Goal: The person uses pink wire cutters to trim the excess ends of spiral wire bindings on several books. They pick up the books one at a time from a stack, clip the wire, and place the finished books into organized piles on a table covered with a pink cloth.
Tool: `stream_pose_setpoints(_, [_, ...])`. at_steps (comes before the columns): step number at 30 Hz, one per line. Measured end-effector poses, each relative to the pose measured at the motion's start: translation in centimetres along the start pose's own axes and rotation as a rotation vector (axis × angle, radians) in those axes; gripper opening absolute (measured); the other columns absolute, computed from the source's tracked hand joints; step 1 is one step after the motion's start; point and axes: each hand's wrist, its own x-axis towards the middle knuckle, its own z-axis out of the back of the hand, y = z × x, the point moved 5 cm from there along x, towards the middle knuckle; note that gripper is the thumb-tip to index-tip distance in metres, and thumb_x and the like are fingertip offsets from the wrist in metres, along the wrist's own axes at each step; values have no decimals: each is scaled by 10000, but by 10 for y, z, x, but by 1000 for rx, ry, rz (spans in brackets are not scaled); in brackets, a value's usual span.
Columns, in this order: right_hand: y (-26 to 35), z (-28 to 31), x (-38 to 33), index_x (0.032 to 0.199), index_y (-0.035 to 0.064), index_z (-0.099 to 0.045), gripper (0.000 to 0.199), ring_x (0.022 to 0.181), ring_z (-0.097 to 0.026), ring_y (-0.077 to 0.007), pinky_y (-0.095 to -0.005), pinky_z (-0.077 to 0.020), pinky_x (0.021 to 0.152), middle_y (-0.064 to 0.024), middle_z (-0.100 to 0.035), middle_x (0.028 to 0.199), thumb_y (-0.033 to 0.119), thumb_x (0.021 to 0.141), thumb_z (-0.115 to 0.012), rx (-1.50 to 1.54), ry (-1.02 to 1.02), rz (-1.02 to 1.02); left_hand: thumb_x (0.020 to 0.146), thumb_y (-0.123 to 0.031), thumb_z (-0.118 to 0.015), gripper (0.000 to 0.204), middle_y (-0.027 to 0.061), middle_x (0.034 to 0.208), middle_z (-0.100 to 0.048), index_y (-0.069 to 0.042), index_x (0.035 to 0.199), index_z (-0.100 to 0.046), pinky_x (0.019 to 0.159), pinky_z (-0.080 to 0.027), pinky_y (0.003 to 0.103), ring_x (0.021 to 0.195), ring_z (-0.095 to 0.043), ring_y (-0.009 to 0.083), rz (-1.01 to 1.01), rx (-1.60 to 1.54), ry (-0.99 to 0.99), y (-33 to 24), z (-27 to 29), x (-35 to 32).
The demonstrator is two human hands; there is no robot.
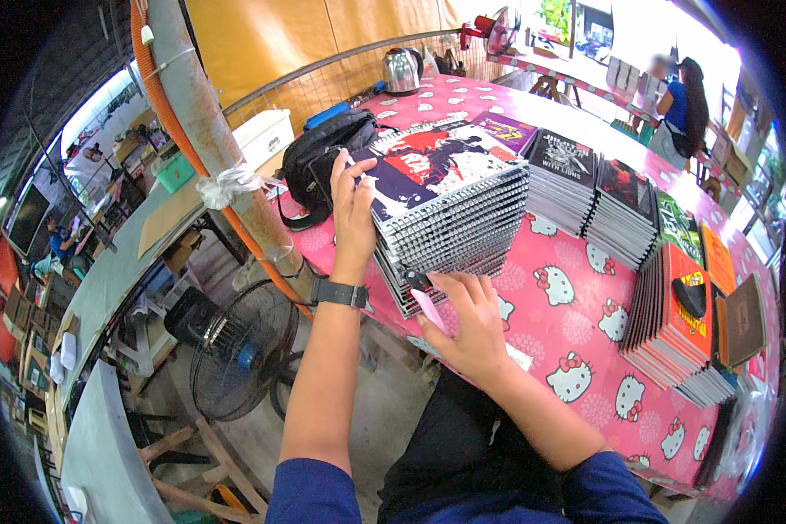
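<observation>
At the desk's near edge, left hand, fingers apart, touches one notebook stack; right hand clamps one pink strip.

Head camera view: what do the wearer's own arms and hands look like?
The left hand and right hand are gloveless. Short navy-blue sleeves leave both forearms bare. A dark grey watch-style strap circles the left wrist.
</observation>
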Motion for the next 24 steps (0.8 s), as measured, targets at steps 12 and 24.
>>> stream_pose_setpoints(12, [-24,-23,-14,1122,21,-513,400,913,-538,-215,-358,-414,819,-93,-586,1018,172,771,-631,806,291,-584,871,-192,-406,303,247,1370,-287,-15,1061,-563,1043,-192,382,1304,-252,312,3,-5,7,1,0,-1])
stream_pose_setpoints(24, [-29,-17,-12,1095,4,-519,378,844,-545,-233,-336,-448,749,-120,-578,965,142,761,-631,657,213,-411,863,-204,-409,309,246,1363,-296,-15,1050,-567,1045,-189,384,1309,-240,316,10,8,8,4,-2,1])
